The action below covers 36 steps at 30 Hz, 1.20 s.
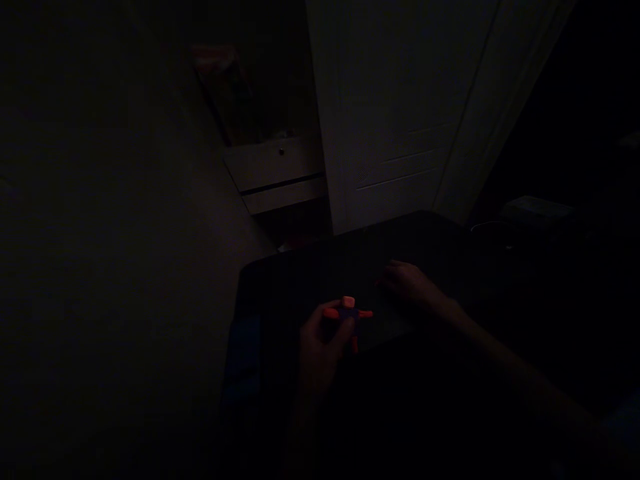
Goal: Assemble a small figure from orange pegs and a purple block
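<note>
The scene is very dark. A small toy figure with a dark purple body and bright orange parts is pinched in my left hand, thumb across its middle. One orange part sticks up at its top, others point to the sides and downward. To the right, my right hand is low over the dark tabletop, its fingers drawn together. A faint reddish spot shows at its fingertips, too dim to identify. The two hands are apart.
A dark blue item lies at the table's left edge. Beyond the table stand a pale drawer unit and a white panelled door. A pale box-like object and a thin cable are at the right.
</note>
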Available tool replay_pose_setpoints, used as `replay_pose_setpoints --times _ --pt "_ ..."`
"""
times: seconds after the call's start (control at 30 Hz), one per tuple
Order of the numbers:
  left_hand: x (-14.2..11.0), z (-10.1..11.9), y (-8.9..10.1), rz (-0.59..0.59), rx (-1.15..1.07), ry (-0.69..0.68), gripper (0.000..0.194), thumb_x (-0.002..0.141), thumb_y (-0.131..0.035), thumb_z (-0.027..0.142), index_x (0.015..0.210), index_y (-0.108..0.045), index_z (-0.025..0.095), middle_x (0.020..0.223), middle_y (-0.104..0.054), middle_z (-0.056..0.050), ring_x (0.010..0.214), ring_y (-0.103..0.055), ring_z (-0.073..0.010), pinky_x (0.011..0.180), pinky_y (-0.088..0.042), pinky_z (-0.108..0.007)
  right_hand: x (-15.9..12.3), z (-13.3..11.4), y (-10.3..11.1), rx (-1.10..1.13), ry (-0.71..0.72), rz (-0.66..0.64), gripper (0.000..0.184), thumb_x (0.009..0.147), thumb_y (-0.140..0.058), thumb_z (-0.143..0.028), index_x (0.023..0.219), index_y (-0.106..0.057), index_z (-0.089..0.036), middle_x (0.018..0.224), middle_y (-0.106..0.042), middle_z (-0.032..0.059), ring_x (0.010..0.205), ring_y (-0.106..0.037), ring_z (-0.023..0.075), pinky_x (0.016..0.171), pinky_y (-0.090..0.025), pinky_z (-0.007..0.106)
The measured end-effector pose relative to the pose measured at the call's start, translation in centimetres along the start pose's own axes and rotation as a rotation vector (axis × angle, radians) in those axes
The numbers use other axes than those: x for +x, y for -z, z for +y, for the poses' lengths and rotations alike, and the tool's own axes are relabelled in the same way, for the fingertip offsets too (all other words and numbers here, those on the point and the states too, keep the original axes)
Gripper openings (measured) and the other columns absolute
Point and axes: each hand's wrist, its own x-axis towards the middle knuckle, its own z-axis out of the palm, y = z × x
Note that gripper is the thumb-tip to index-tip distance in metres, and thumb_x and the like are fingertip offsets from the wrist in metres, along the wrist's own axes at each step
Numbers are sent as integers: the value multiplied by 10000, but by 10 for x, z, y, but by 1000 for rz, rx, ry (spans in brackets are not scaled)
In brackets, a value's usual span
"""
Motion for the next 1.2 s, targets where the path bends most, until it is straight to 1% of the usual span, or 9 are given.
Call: replay_pose_setpoints --times 0.13,0.27,0.4,0.5,0.67,0.8,0.9,1.07,1.2 --pt "3 -5 1 14 15 -5 342 796 -801 340 1085 -738 168 1123 -787 -133 1090 -726 -296 940 -542 -382 6 0 -3 -18 8 -6 175 981 -576 -218 942 -738 -163 1015 -698 102 848 -683 208 691 -456 269" --pt "2 -4 1 5 20 9 337 804 -793 341 1089 -736 169 1103 -790 -125 1065 -730 -283 911 -545 -364 8 0 -3 -24 20 -15 152 969 -597 -216 966 -738 -158 1021 -700 107 848 -686 210 694 -457 270" --pt "2 -2 0 14 7 -1 306 797 -793 327 1059 -743 177 1106 -789 -109 1054 -730 -264 903 -543 -342 6 -3 0 -19 57 -24 164 993 -580 -225 982 -735 -170 1046 -697 94 889 -687 199 734 -468 259" --pt "2 -2 0 29 27 -11 304 789 -795 324 1049 -747 175 1086 -790 -105 1026 -735 -261 879 -549 -336 5 -4 0 -28 67 -23 181 1010 -549 -212 979 -720 -163 1045 -690 97 864 -683 191 724 -468 257" --pt "2 1 0 40 25 -10 307 778 -802 326 1036 -749 169 1072 -790 -114 1025 -734 -272 876 -550 -344 9 -2 -8 -62 78 -25 178 1017 -522 -210 965 -676 -138 1033 -679 127 830 -671 202 709 -469 279" --pt "2 0 1 36 33 -7 309 787 -791 328 1051 -746 173 1089 -788 -109 1034 -732 -265 872 -553 -336 15 4 -17 -73 98 -33 106 988 -571 -212 952 -645 -145 993 -679 123 830 -664 209 734 -483 288" --pt "2 -2 2 37 41 -1 322 793 -788 329 1071 -743 174 1098 -784 -106 1038 -728 -261 885 -549 -338 17 9 -23 -74 99 -13 70 971 -572 -196 941 -617 -152 975 -668 129 850 -652 228 763 -493 310" --pt "2 -3 2 27 51 -22 317 811 -778 328 1085 -743 173 1103 -780 -107 1046 -722 -264 903 -542 -346 9 11 -24 -48 95 53 105 994 -472 -189 1024 -568 -159 1051 -632 150 918 -625 257 823 -506 354" --pt "2 -2 2 32 72 -33 315 813 -781 331 1085 -745 177 1095 -783 -96 1040 -721 -258 905 -541 -341 1 9 -20 -34 104 62 118 1001 -445 -198 1007 -557 -162 1043 -614 158 898 -607 264 824 -509 379"
